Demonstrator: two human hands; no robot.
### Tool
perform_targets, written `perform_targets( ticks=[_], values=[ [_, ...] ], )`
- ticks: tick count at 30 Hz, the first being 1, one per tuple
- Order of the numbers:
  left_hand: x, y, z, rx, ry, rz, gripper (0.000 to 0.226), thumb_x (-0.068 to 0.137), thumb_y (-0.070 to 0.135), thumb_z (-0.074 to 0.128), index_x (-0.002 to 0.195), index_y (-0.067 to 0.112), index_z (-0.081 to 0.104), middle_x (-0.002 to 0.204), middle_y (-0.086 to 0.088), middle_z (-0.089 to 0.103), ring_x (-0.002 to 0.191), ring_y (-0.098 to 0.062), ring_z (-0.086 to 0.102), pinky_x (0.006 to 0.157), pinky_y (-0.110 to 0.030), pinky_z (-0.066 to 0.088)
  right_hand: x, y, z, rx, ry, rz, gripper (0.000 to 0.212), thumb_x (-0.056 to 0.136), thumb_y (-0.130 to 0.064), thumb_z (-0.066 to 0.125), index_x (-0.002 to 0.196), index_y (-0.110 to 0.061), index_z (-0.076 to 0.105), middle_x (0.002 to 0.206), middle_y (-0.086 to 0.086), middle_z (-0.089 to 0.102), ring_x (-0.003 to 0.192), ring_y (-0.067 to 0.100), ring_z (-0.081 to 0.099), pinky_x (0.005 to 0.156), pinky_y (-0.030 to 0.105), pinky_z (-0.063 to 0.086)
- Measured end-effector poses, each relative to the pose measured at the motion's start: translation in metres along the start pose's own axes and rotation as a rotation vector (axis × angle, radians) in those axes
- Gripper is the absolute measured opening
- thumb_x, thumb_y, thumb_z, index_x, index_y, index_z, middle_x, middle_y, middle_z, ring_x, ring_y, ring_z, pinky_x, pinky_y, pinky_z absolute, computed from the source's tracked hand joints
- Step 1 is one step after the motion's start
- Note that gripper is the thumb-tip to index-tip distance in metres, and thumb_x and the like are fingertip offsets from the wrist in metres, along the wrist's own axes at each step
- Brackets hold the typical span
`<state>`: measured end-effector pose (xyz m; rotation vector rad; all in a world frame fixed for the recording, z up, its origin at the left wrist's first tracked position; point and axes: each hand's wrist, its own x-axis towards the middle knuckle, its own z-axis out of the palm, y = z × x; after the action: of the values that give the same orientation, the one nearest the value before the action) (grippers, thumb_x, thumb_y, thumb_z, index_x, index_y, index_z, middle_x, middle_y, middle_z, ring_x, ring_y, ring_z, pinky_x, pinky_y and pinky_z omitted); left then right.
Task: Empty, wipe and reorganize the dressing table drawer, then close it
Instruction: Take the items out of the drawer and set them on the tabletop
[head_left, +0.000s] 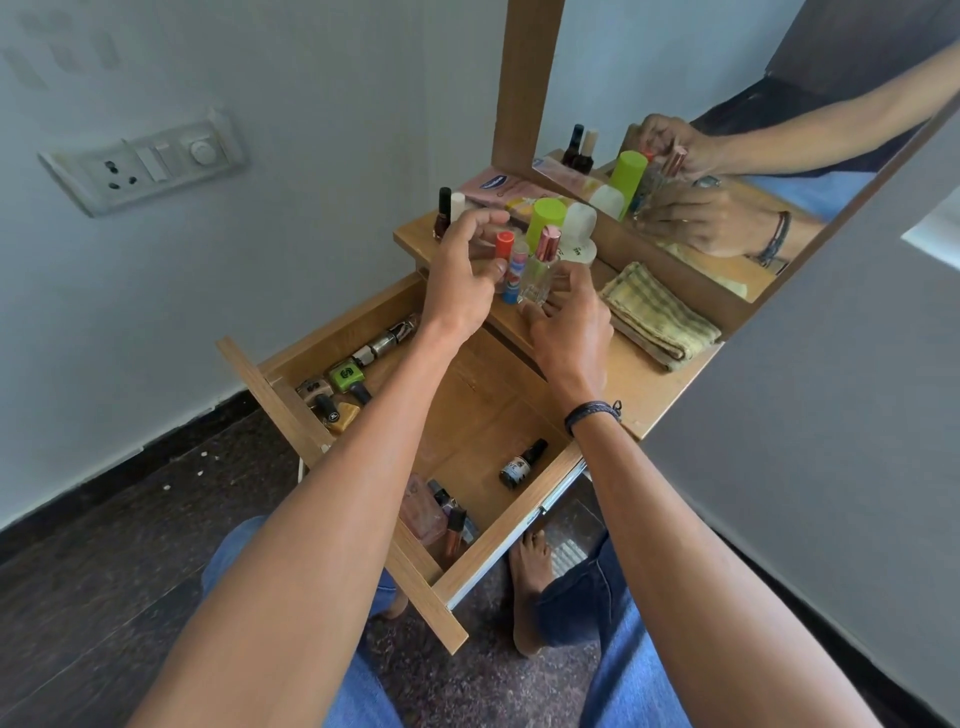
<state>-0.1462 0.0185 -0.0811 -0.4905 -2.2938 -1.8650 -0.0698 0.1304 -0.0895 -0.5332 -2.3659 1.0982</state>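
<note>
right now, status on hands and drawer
left hand at orange-capped stick, grip unclear. right hand open beside glass bottle. drawer open, bottles still inside. folded cloth on tabletop.

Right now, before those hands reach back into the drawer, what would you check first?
1. Drawer pulled out far enough to reach into: ok.
2. Drawer emptied: not ok; nail polish bottles line one side wall, a small dark bottle lies near the other.
3. Clear glass bottle standing upright on the table top: ok.
4. Left hand free: cannot tell; its thumb is at the red-capped tube.
5. Right hand free: ok, fingers relaxed beside the bottle.
6. Folded cloth ready for wiping: ok, lying on the table top.
</note>
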Motion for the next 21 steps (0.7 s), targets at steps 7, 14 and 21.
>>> perform_targets(
  ticks=[7,14,21],
  values=[
    [-0.0022,-0.0046,-0.003,0.029,-0.054,-0.075,0.054,0.088,-0.007,0.068,0.13,0.025,0.058,0.113,0.011,0.061,0.105,0.004,0.06,0.075,-0.004,0.048,-0.0004,-0.0002,0.0003,-0.006,-0.013,0.004,0.053,0.089,-0.018,0.077,0.135,-0.022,0.052,0.123,-0.001,0.068,0.109,0.017,0.065,0.087,0.031,0.053],
    [-0.0027,-0.0078,-0.0025,0.101,-0.079,-0.1,0.041,0.089,0.003,0.072,0.122,0.026,0.063,0.114,0.009,0.069,0.11,-0.004,0.062,0.091,-0.017,0.05,-0.0014,0.0001,0.0002,-0.017,-0.008,-0.003,0.054,0.089,-0.017,0.076,0.136,-0.023,0.051,0.125,0.0,0.068,0.109,0.018,0.065,0.087,0.032,0.053],
    [-0.0044,-0.0064,-0.0069,0.116,0.038,-0.123,0.037,0.093,0.013,0.068,0.128,0.023,0.062,0.116,0.008,0.067,0.113,-0.012,0.06,0.101,-0.038,0.051,-0.0012,-0.0014,0.0003,-0.012,-0.007,-0.008,0.054,0.089,-0.018,0.077,0.136,-0.023,0.05,0.126,0.001,0.067,0.111,0.02,0.065,0.088,0.033,0.052]
  ],
)
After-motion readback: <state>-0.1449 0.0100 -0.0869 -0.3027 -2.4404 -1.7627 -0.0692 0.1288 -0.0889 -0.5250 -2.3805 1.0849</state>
